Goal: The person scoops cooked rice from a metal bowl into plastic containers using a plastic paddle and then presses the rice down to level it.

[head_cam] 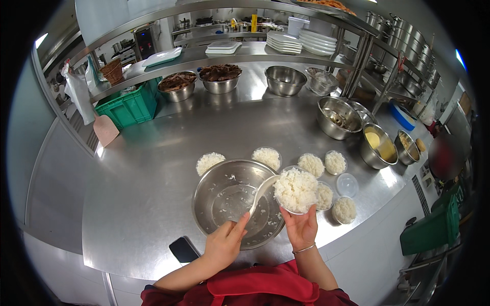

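Note:
My left hand point(226, 240) grips the handle of a white rice paddle point(261, 193), whose blade touches the rim of a heaped tub. That clear round tub of cooked white rice point(296, 190) is held up from below by my right hand point(301, 225), which wears a bangle. Beneath the paddle stands a large stainless steel basin point(226, 202) with only scattered rice grains inside. Several more tubs of rice surround it: one at the far left point(209, 162), one behind the basin point(267, 157), and others to the right, such as a tub point(344, 210) near the counter edge.
On the steel counter point(134, 199) lie a black phone point(184, 249) and a clear plastic lid point(347, 185). Steel bowls, including a bowl of yellow liquid point(379, 147), stand right. Bowls of dark meat point(221, 78) and a green crate point(130, 103) stand behind, under a shelf with white plates point(284, 42).

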A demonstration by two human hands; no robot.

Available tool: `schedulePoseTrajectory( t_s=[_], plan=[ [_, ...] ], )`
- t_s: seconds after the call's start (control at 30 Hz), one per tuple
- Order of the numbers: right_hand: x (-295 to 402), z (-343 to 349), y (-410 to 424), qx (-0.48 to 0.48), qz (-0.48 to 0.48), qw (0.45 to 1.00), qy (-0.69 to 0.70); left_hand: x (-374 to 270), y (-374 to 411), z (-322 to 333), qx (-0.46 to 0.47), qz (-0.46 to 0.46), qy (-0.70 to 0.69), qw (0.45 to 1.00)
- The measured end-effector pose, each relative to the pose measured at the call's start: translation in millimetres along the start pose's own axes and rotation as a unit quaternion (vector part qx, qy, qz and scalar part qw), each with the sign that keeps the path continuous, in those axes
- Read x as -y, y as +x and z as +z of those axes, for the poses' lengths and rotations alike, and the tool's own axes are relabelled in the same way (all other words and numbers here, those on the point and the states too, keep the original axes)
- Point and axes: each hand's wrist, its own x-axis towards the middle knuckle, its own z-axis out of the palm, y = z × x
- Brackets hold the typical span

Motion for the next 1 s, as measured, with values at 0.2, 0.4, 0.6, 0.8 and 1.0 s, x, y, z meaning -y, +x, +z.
schedulePoseTrajectory(
  t_s=[0.2,0.4,0.6,0.8,1.0],
  plan=[
    [-2.1,3.4,2.4,-0.01,-0.014,0.999,0.029,-11.5,-12.6,13.0,-0.019,0.002,-0.061,0.998],
    [-2.2,4.0,2.1,-0.015,-0.018,0.999,0.028,-15.7,-10.8,15.2,-0.009,0.031,-0.05,0.998],
    [-5.6,1.3,4.3,-0.016,-0.025,0.999,0.03,-21.4,-11.7,17.9,0.028,0.048,-0.064,0.996],
    [-4.7,0.8,2.2,-0.028,-0.018,0.999,0.009,-22.0,-8.7,17.2,0.1,0.047,0.0,0.994],
    [5.8,-9.6,7.8,-0.032,-0.025,0.998,0.055,-8.6,-11.9,7.7,0.054,0.045,-0.139,0.988]
  ],
)
